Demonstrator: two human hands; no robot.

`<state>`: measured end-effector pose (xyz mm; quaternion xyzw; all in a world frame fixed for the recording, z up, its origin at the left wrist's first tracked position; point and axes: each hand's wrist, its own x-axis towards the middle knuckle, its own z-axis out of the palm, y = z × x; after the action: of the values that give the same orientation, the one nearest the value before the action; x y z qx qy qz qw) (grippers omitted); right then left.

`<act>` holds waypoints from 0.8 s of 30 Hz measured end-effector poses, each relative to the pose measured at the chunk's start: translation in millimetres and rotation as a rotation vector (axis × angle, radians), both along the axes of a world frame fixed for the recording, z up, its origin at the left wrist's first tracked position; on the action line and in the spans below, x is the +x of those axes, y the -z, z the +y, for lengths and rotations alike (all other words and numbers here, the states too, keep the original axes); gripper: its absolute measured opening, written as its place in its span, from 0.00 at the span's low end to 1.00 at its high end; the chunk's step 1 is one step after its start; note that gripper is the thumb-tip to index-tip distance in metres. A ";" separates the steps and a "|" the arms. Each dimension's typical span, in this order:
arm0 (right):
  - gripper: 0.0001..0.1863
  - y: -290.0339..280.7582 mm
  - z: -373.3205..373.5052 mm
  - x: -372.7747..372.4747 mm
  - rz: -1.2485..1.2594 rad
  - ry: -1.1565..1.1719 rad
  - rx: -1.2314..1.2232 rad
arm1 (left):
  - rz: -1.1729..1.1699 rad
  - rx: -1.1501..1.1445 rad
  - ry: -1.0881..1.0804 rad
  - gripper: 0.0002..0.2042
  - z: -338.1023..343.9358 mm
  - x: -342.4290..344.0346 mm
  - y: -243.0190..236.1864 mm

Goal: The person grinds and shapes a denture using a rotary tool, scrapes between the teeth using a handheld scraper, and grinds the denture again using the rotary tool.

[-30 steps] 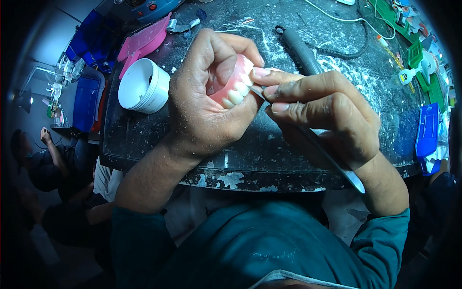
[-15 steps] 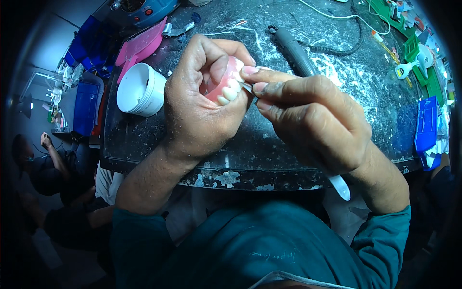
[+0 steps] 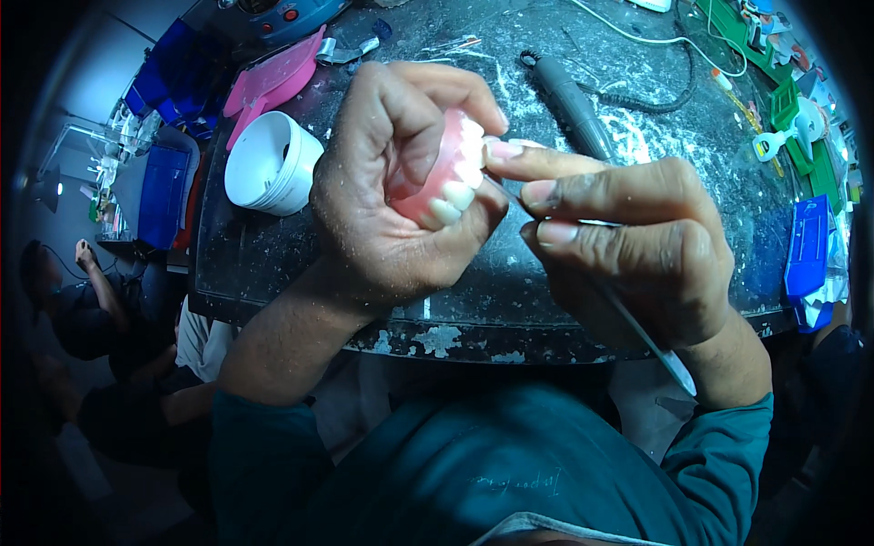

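Note:
My left hand [image 3: 373, 200] is wrapped round a denture [image 3: 443, 173] with a pink base and white teeth, the teeth facing right. Between the thumb and fingers of my right hand [image 3: 637, 237] is a slim metal spatula [image 3: 642, 337]. Its narrow end points at the teeth, and its wide flat end sticks out below my right wrist. One right fingertip rests against the front teeth. Whether the tool's tip touches the denture I cannot tell.
A white tub [image 3: 273, 164] stands left of my left hand, with a pink dustpan-like tray [image 3: 278, 77] behind it. A dark grey handpiece [image 3: 569, 105] with a coiled cord lies beyond my right hand. White powder dusts the dark table [image 3: 273, 273]. Another person [image 3: 100, 300] sits at far left.
My right hand has shifted right and slightly down, its fingers more spread along the spatula. The denture has turned a little, showing more of its front teeth.

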<state>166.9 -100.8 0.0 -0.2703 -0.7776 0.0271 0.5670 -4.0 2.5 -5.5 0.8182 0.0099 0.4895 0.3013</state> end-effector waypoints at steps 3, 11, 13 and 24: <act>0.19 1.1 2.0 1.8 0.013 -0.025 0.031 | 0.035 0.058 0.016 0.21 -0.1 -1.1 -2.6; 0.17 1.9 5.0 3.5 0.022 -0.002 0.045 | -0.035 -0.143 0.133 0.17 -3.5 3.8 1.0; 0.17 0.8 3.8 4.1 0.014 -0.001 0.038 | -0.066 -0.154 0.155 0.17 -6.3 6.3 1.3; 0.19 -0.8 -1.1 -0.1 0.015 -0.091 0.014 | 0.051 0.027 -0.003 0.29 -0.6 -4.8 -4.5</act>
<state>166.8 -101.9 0.8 -0.2305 -0.7851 0.0491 0.5728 -8.8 1.9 -1.0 0.8344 0.0119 0.4691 0.2891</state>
